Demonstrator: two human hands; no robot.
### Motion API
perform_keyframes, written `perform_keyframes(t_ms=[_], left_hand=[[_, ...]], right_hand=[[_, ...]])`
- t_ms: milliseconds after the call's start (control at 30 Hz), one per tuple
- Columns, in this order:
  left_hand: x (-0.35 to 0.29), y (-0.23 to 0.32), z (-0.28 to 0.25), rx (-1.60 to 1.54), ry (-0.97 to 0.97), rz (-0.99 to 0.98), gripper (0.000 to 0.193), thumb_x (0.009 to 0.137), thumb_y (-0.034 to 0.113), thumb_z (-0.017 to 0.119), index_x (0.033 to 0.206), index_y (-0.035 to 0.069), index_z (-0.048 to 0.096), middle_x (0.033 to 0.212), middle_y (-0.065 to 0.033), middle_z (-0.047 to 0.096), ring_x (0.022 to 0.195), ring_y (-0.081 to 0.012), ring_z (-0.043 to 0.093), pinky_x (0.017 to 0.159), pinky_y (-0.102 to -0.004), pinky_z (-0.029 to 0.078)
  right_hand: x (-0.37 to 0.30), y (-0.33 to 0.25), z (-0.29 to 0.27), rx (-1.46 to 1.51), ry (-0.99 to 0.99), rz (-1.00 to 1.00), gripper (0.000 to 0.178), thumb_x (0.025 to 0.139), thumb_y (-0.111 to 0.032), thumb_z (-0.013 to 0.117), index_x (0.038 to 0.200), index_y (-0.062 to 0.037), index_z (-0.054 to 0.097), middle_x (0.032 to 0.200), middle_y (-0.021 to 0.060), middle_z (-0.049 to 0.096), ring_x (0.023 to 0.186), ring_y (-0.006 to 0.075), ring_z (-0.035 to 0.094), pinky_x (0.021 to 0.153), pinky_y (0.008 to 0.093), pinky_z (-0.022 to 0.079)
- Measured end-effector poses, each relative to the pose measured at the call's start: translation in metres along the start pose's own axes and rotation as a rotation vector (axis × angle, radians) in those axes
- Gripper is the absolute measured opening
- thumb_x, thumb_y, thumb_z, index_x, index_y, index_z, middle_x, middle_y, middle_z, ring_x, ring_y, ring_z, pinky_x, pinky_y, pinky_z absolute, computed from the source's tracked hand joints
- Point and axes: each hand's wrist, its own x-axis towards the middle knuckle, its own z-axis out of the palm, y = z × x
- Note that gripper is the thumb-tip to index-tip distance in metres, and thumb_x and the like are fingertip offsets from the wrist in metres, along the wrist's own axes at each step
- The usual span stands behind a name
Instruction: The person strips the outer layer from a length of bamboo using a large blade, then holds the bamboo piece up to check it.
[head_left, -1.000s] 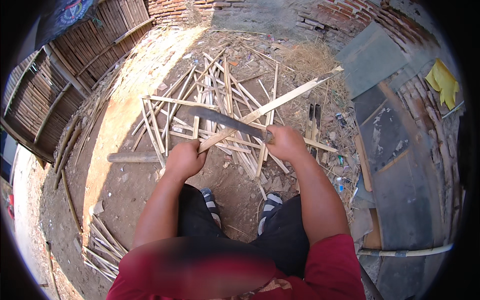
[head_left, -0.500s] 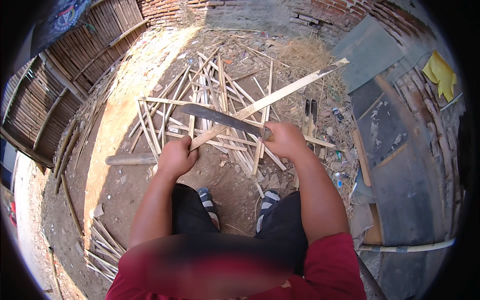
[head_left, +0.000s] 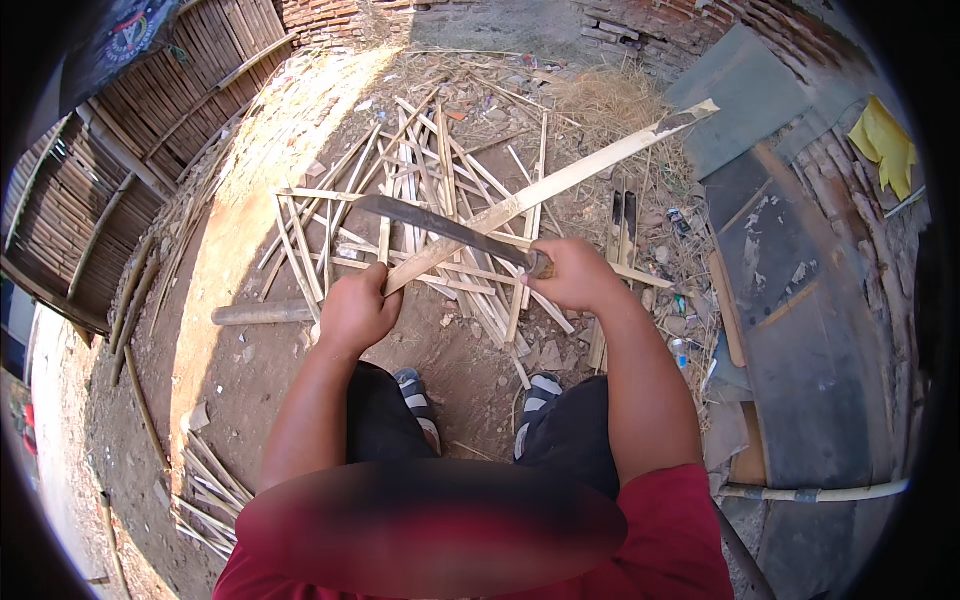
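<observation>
My left hand (head_left: 362,310) is closed round the near end of a long pale bamboo slat (head_left: 560,178), which slants up and away to the right. In my right hand (head_left: 578,275) is the wooden handle of a machete (head_left: 440,224). Its dark blade points left and crosses over the slat, a little ahead of my left hand. Whether the edge bites into the slat I cannot tell. Beneath them a loose pile of split bamboo strips (head_left: 445,180) lies criss-crossed on the dirt. My fingers partly hide the handle and the slat's near end.
A round wooden stick (head_left: 262,314) lies left of my left hand. More strips (head_left: 210,490) are stacked at lower left. Dark boards (head_left: 800,330) lie along the right, with a yellow cloth (head_left: 884,146) beyond. A bamboo fence (head_left: 185,100) stands at far left, a brick wall (head_left: 320,22) behind.
The slat has shifted slightly to the right and upward, its far end now higher. Both hands have moved a little to the right, still holding the slat and machete.
</observation>
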Motion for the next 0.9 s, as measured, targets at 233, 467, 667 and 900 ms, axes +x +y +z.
perform_keyframes(t_ms=[233, 467, 667, 900], left_hand=[[0.004, 0.0, 0.007, -0.01, 0.024, -0.066, 0.024, 0.085, 0.023, 0.066, 0.084, 0.0, 0.06, 0.08, -0.0255, 0.066, 0.079, -0.0467, 0.065, 0.074, -0.0553, 0.051], [0.01, 0.016, 0.008, -0.005, -0.004, -0.063, 0.024, 0.085, 0.024, 0.066, 0.087, 0.0, 0.06, 0.08, -0.0264, 0.067, 0.079, -0.0478, 0.065, 0.075, -0.0562, 0.051], [0.009, 0.007, 0.012, -0.045, -0.007, -0.077, 0.025, 0.088, 0.027, 0.063, 0.089, 0.002, 0.063, 0.084, -0.0256, 0.069, 0.083, -0.0466, 0.066, 0.077, -0.0558, 0.053], [0.011, 0.009, 0.01, 0.004, -0.022, -0.077, 0.026, 0.089, 0.027, 0.062, 0.087, 0.0, 0.062, 0.082, -0.0256, 0.068, 0.082, -0.0467, 0.067, 0.078, -0.0557, 0.053]], right_hand=[[0.004, -0.032, 0.014, -0.032, 0.061, -0.032, 0.041, 0.079, -0.025, 0.076, 0.115, -0.0064, 0.072, 0.099, 0.0233, 0.072, 0.094, 0.0416, 0.069, 0.083, 0.0473, 0.055], [0.003, -0.034, 0.008, -0.104, 0.066, -0.033, 0.035, 0.077, -0.025, 0.077, 0.107, -0.007, 0.073, 0.094, 0.0235, 0.071, 0.092, 0.0419, 0.069, 0.081, 0.0489, 0.055], [0.005, -0.05, 0.02, -0.116, 0.119, -0.081, 0.034, 0.077, -0.023, 0.076, 0.108, -0.0078, 0.073, 0.093, 0.0231, 0.071, 0.091, 0.0417, 0.069, 0.08, 0.0488, 0.055], [0.009, -0.03, 0.013, -0.07, 0.113, -0.023, 0.033, 0.079, -0.024, 0.075, 0.107, -0.0085, 0.073, 0.086, 0.0221, 0.071, 0.086, 0.0423, 0.069, 0.078, 0.0495, 0.055]])
